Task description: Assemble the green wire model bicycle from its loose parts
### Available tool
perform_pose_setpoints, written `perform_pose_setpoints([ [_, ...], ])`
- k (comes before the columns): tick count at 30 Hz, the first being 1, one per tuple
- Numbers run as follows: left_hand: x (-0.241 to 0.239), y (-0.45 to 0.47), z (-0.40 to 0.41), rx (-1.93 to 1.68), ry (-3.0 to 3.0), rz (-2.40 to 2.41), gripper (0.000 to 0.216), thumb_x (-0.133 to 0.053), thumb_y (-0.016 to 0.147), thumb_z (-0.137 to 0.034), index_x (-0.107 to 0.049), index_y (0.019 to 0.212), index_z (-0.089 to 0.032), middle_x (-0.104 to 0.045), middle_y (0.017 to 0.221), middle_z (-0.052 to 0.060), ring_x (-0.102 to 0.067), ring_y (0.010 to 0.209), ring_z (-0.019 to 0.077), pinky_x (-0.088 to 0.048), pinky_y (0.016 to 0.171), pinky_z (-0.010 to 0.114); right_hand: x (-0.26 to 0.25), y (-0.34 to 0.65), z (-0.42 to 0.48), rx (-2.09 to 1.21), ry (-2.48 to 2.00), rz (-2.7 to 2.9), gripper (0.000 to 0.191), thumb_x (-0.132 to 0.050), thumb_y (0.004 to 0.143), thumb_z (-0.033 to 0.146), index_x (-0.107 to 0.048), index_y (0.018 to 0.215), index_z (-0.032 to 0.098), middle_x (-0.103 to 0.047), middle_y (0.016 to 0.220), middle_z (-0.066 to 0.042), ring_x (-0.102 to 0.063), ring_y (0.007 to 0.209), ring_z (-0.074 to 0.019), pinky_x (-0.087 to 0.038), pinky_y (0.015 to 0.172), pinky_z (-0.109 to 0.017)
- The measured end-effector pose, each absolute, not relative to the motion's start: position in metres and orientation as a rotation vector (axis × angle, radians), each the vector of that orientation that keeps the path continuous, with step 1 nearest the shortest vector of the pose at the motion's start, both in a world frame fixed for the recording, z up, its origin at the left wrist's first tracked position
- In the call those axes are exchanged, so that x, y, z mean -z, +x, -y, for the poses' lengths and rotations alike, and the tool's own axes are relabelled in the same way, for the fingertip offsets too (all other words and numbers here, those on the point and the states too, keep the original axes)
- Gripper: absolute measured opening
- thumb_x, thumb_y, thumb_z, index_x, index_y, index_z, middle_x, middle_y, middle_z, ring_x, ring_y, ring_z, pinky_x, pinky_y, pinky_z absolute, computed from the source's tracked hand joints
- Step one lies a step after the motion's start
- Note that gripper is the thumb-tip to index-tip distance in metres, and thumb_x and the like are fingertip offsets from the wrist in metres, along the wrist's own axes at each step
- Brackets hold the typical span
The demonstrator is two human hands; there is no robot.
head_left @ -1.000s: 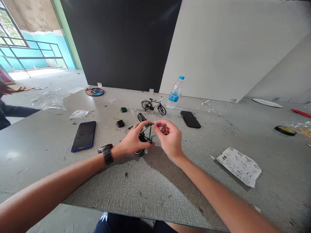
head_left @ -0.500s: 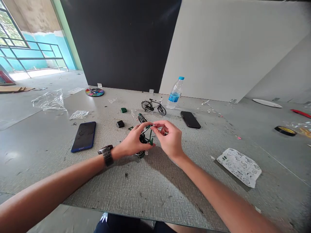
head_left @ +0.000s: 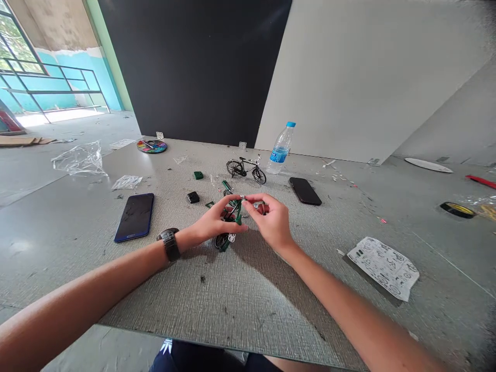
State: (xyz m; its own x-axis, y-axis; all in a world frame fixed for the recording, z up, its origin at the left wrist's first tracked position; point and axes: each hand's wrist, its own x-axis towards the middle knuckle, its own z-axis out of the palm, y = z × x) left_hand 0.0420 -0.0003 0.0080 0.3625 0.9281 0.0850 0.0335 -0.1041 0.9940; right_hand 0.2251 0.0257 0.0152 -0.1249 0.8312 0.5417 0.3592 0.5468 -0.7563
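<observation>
A small green model bicycle (head_left: 238, 211) is held over the near middle of the table, one wheel towards me. My left hand (head_left: 211, 223) wraps around its frame, thumb and fingers closed on it. At the bike's top, the fingertips of my right hand (head_left: 271, 219) pinch a tiny silvery part (head_left: 243, 198), beside the left index finger. Whether that part is joined to the frame I cannot tell. Just beyond stands a finished-looking black model bicycle (head_left: 246, 169). Left of my hands lie a black block (head_left: 192, 197) and a small green piece (head_left: 198, 175).
A dark blue phone (head_left: 134, 217) lies on the left, a black phone (head_left: 305, 190) on the right. A water bottle (head_left: 279, 150) stands at the back. An instruction sheet (head_left: 383, 266) is at right, plastic bags (head_left: 127, 182) and a colourful disc (head_left: 152, 146) at back left.
The green bicycle has turned slightly in my hands, its frame now more upright. Both hands stay close together at its top; the view has shifted a little.
</observation>
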Motion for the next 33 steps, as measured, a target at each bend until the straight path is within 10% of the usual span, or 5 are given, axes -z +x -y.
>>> perform_pose_setpoints([
  [33,-0.004,0.0343,-0.0091,-0.932,1.328,-0.91,0.08,-0.087,0.069,-0.027,-0.052,0.141,-0.023,-0.053,0.104,0.004,-0.053,0.089,0.0157,-0.04,0.078,0.033,-0.0093,0.2275,-0.0356,-1.046,-1.103,1.566,0.028,-0.072,0.082,0.045,-0.075,0.097,0.022,-0.067,0.082,-0.002,-0.047,0.056,-0.0096,-0.033,0.044,-0.022],
])
